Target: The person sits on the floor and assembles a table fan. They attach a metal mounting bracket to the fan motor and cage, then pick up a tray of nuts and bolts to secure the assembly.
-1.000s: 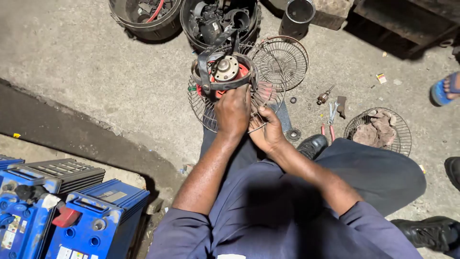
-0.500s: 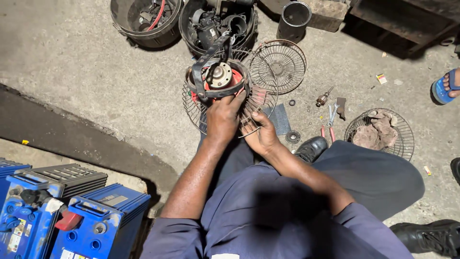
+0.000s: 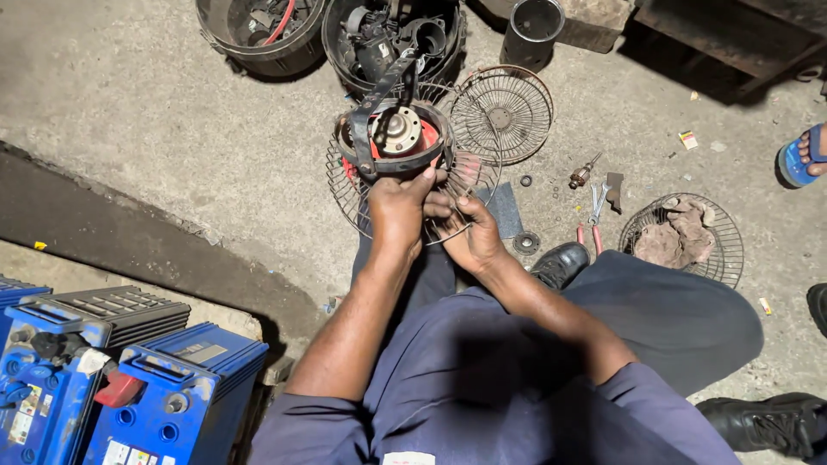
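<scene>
A small fan motor assembly (image 3: pixel 394 138), black with red parts and a round metal hub, sits in a wire fan guard (image 3: pixel 345 191) that rests on my lap and the concrete floor. My left hand (image 3: pixel 398 208) grips the near edge of the motor and guard. My right hand (image 3: pixel 469 237) holds the guard's wire rim just to the right, its fingers curled around the wires. The two hands touch each other.
A second wire guard (image 3: pixel 504 112) lies behind, a third (image 3: pixel 685 237) with a rag lies at right. Pliers (image 3: pixel 594 220) and small parts lie between. Two buckets (image 3: pixel 258 34) of parts stand at the top. Blue batteries (image 3: pixel 129 387) sit at lower left. Another person's sandalled foot (image 3: pixel 801 155) is at right.
The camera view has shifted slightly. My hands stay on the guard and motor, with the right hand moved a little along the rim.
</scene>
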